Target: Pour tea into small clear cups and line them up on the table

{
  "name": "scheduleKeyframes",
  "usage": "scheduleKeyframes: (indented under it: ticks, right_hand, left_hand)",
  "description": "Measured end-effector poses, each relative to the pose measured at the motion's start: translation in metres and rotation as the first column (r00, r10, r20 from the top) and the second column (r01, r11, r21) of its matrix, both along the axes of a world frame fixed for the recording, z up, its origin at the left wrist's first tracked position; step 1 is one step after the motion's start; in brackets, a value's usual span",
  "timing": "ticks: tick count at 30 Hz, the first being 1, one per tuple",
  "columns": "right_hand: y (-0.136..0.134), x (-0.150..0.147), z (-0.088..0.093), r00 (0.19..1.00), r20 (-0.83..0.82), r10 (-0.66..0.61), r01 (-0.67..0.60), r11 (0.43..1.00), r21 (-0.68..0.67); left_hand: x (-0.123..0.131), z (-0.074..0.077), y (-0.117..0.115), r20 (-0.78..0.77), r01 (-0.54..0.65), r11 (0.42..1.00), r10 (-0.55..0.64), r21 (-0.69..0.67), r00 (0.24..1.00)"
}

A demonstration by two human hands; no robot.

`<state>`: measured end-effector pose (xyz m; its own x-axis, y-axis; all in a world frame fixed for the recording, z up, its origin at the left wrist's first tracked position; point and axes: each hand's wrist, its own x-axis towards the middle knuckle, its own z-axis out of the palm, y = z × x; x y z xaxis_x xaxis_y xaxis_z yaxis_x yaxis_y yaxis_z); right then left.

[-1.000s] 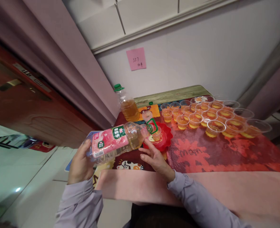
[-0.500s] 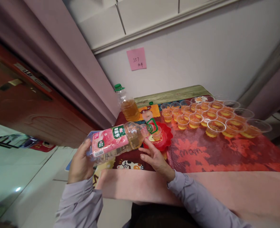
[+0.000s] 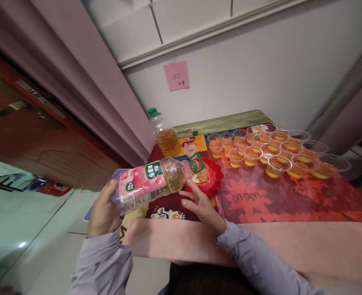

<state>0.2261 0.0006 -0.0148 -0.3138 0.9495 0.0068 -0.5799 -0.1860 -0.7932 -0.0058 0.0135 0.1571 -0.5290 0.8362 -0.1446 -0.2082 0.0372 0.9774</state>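
My left hand is closed round the base of a clear juice bottle with a pink label. The bottle lies tilted nearly level, its neck with a green handle ring pointing right, over a clear plastic cup in a red scalloped bowl. Pale amber liquid is inside the bottle. Just under the neck, my right hand has its fingers stretched and apart, the index fingertip at the neck. Whether it bears any weight I cannot tell. Another clear cup stands behind the bowl.
Rows of clear cups holding amber liquid fill the right of the table. A large bottle with a green cap stands at the back left, near a loose green cap. A pink cloth covers the front edge.
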Motion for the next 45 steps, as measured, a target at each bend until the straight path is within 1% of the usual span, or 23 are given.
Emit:
scheduleKeyframes:
  ticks: [9,16,25,35,41,43,45]
  right_hand:
    - [0.0,0.0,-0.001,1.0,-0.001,0.005,-0.005,1.0,0.017]
    - [0.001,-0.001,-0.006,1.0,-0.001,0.011,-0.011,1.0,0.018]
    - [0.003,-0.001,-0.007,1.0,-0.005,0.008,-0.009,1.0,-0.007]
    - [0.002,0.001,-0.005,1.0,-0.001,0.007,-0.007,1.0,0.003]
    - [0.001,0.001,-0.002,1.0,0.005,-0.007,0.007,1.0,0.016]
    - [0.002,0.001,-0.002,1.0,0.008,-0.013,0.013,1.0,0.017]
    - [0.002,0.001,-0.001,1.0,0.015,-0.014,0.014,1.0,0.013]
  left_hand:
    - [0.0,-0.001,0.001,-0.006,-0.005,1.0,0.005,0.012,1.0]
    - [-0.006,-0.004,0.001,-0.028,0.025,1.0,-0.025,0.01,0.999]
    - [-0.01,-0.006,0.002,-0.025,0.068,0.998,-0.068,0.002,0.997]
    - [-0.007,-0.003,0.003,-0.012,0.062,0.998,-0.062,0.014,0.998]
    - [-0.005,-0.003,0.004,0.005,0.015,0.999,-0.015,-0.038,1.0]
    - [-0.005,-0.005,0.004,0.014,0.021,0.999,-0.02,-0.039,1.0]
    - [-0.007,-0.01,0.004,0.022,0.025,0.999,-0.024,-0.022,0.999]
